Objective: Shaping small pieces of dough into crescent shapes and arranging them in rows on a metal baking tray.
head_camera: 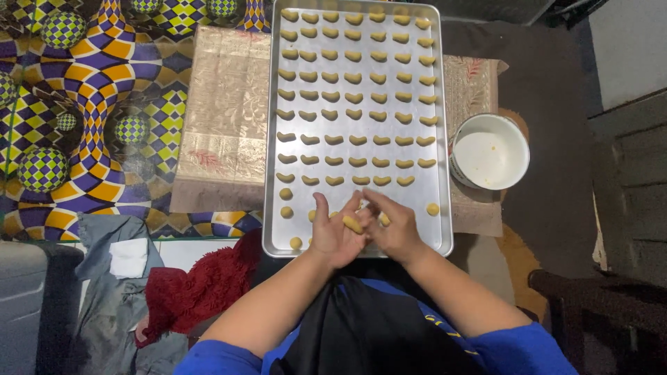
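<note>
A long metal baking tray (pixel 438 173) lies in front of me, filled with rows of small curved yellow dough pieces (pixel 358 141). A few round dough balls (pixel 286 212) sit on its near end. My left hand (pixel 333 232) and my right hand (pixel 392 229) meet over the tray's near edge. Between their fingers is a short roll of yellow dough (pixel 352 223), held by both hands.
A white bowl (pixel 490 153) stands right of the tray. A beige patterned cloth (pixel 222 118) lies under the tray, on a bright chequered mat (pixel 83 104). A red towel (pixel 201 285) and grey cloth (pixel 118 292) lie at near left.
</note>
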